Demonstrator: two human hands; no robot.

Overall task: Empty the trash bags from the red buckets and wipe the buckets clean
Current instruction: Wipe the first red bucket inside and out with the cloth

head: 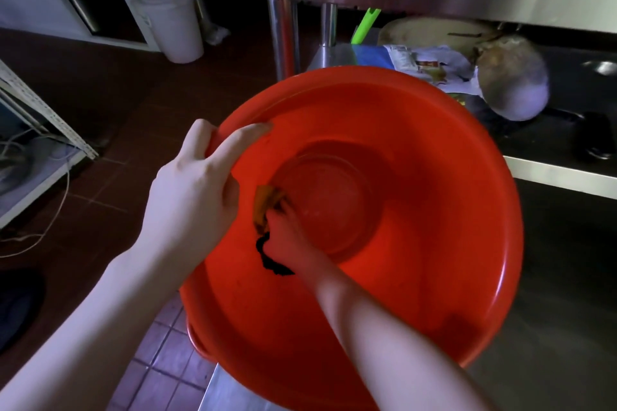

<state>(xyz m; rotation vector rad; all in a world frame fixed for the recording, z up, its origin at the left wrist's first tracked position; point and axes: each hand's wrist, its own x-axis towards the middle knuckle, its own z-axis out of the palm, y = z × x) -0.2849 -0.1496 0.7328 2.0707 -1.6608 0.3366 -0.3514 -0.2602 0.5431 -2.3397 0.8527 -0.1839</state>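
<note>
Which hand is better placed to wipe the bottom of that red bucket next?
Right: the right hand is inside the red bucket, holding a cloth beside the bottom; the left hand grips the rim.

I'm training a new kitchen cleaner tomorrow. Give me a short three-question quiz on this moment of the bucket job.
1. True or false: a trash bag lines the red bucket.
2. Fill in the blank: the right hand holds a yellowish cloth against the wall ____ the bucket.
3. Which hand has its grip on the bucket's rim? A) the left hand B) the right hand C) neither

Key:
1. False. The inside of the bucket is bare.
2. inside
3. A. Its thumb lies over the rim, with the fingers behind it.
</note>
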